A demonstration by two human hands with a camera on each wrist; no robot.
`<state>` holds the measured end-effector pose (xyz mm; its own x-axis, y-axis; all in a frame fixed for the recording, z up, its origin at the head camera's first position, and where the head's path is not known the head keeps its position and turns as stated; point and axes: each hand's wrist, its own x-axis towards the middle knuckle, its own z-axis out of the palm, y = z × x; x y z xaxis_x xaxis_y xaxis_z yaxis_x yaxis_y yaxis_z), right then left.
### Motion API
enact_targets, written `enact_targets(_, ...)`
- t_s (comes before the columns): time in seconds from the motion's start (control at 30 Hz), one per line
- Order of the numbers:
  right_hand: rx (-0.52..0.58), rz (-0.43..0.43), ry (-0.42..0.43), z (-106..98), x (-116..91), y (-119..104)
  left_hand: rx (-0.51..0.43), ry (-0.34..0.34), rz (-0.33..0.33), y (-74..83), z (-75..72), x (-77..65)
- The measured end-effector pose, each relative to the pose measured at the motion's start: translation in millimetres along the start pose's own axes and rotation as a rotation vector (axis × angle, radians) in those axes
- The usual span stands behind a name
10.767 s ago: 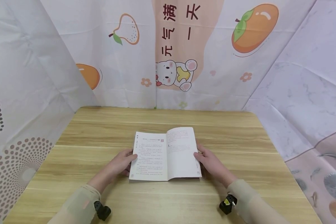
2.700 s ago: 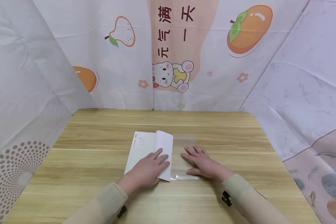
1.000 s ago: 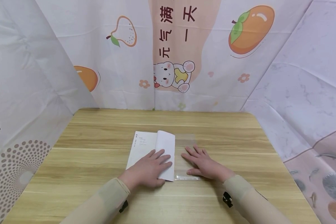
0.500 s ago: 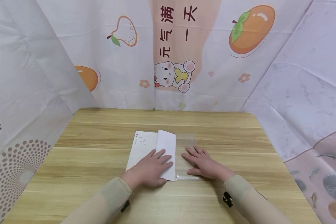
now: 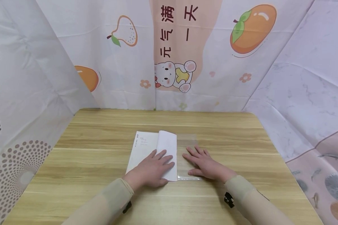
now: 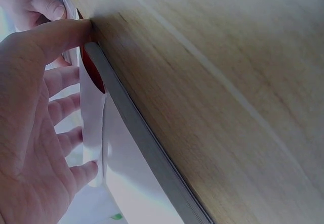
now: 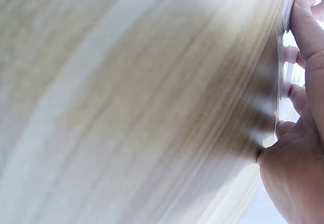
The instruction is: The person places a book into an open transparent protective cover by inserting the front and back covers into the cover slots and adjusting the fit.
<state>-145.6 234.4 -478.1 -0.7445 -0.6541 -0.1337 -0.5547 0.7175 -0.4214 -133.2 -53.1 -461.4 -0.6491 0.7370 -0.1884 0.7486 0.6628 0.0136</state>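
A page (image 5: 167, 143) was touched by the left hand (image 5: 153, 169); clear film (image 5: 186, 142), at three o'clock, by the right hand (image 5: 205, 164). Both were splayed.

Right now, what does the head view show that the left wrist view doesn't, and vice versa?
Only the head view: the printed text on the left page, the cartoon animal on the backdrop, and the left sleeve.

Only the left wrist view: the palm side of the left hand, the page-stack edge, and a red surface inside the curled page.

Both: the left hand, part of the right hand, the book and the table.
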Motion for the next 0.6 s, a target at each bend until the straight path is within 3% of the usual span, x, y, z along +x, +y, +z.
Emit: enact_targets(0.6, 0.02, -0.026, 0.025, 0.9, -0.9, -0.1, 0.018, -0.004, -0.021, 1.9, 2.2, 1.2)
